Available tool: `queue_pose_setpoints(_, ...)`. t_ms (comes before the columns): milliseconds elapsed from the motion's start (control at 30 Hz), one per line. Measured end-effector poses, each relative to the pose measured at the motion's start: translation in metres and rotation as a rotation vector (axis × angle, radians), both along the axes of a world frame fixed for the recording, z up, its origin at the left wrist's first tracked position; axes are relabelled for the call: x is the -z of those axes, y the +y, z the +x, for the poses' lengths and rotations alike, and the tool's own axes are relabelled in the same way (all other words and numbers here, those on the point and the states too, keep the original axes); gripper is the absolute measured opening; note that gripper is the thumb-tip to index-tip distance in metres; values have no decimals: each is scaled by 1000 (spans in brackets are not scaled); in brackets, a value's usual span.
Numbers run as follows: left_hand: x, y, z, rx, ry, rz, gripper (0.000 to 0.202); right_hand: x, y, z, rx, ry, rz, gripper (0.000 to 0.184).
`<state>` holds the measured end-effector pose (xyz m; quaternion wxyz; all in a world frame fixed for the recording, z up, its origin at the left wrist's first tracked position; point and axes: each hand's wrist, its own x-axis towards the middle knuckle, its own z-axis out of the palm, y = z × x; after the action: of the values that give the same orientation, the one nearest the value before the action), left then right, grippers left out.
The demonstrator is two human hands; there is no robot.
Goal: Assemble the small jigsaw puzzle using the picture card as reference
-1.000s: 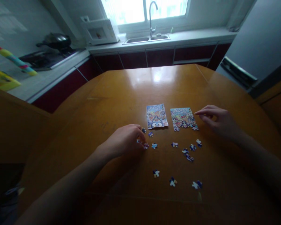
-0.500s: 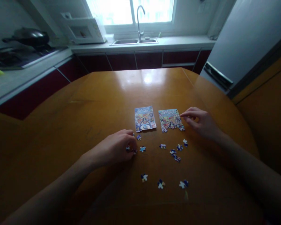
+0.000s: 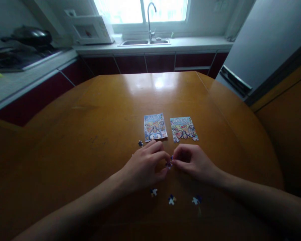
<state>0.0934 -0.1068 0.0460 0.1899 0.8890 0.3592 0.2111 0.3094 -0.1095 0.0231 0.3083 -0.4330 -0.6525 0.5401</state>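
My left hand [image 3: 150, 164] pinches a small jigsaw puzzle piece [image 3: 169, 165] between thumb and fingers, low over the table. Almost touching it, my right hand [image 3: 193, 162] has thumb and forefinger closed at another puzzle piece [image 3: 172, 157], mostly hidden by the fingers. Beyond them lies the partly joined puzzle [image 3: 183, 128], its near edge ragged with a gap in the middle. Left of that is the printed picture sheet [image 3: 155, 127] with a penguin face at its bottom. One loose dark piece [image 3: 140, 143] sits past my left hand; other pieces are hidden under the hands.
Three loose puzzle pieces lie nearer to me, at left [image 3: 154, 191], middle [image 3: 172, 199] and right [image 3: 196, 200]. They rest on the brown wooden table [image 3: 110, 110]. Behind it are a counter with a sink [image 3: 135, 43], a microwave [image 3: 91, 30] and a fridge [image 3: 263, 43].
My left hand has moved right with a piece picked from the left group. My right hand has left the joined puzzle's right edge and come down and left to meet it.
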Motion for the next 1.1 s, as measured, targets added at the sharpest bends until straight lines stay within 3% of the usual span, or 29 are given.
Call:
queue_pose_setpoints(333,0,1,-1,57,-9,83,15,-5,-2,-1,-40,94,-97,9)
queue_pose_setpoints(500,5,1,-3,-12,-121,105,23,-4,3,1,68,139,-164,14)
queue_pose_setpoints(600,13,0,-1,-59,-180,156,15,-5,5,3,99,155,-165,17)
queue_pose_setpoints(733,22,-2,2,-107,-241,245,7,-7,6,3,101,145,-168,15)
queue_pose_setpoints(933,24,-4,4,-119,-251,291,4,-9,6,5,50,115,-180,14)
queue_pose_setpoints(1033,25,-5,3,-137,-262,295,5,-9,7,7,31,46,-91,14)
queue_pose_setpoints(1100,26,-6,2,-139,-258,295,5,-9,8,11,54,-32,77,12)
